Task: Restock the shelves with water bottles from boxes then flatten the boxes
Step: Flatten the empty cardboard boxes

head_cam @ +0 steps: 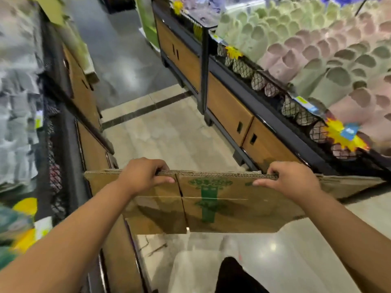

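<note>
One flattened cardboard box (211, 199) is gripped along its top edge by the left hand (141, 176) and right hand (294, 182), fingers curled over it.

**Bright aisle, blurred and bent at the edges**

Even overhead light fills the scene. A white glare spot sits on the glossy floor (273, 247). The left shelf (84, 121) smears with motion blur. The right shelf (275, 123) curves with wide-angle distortion. A soft shadow crosses the box (211, 208).

Narrow shop aisle with a glossy pale tile floor (169, 142), crossed by a dark stripe (146, 107). Flanked on both sides by black-framed display stands (203, 70) with wooden cabinet doors (228, 111). Yellow starburst tags (335, 132) along the right. Light glare (273, 247) near the bottom.
</note>
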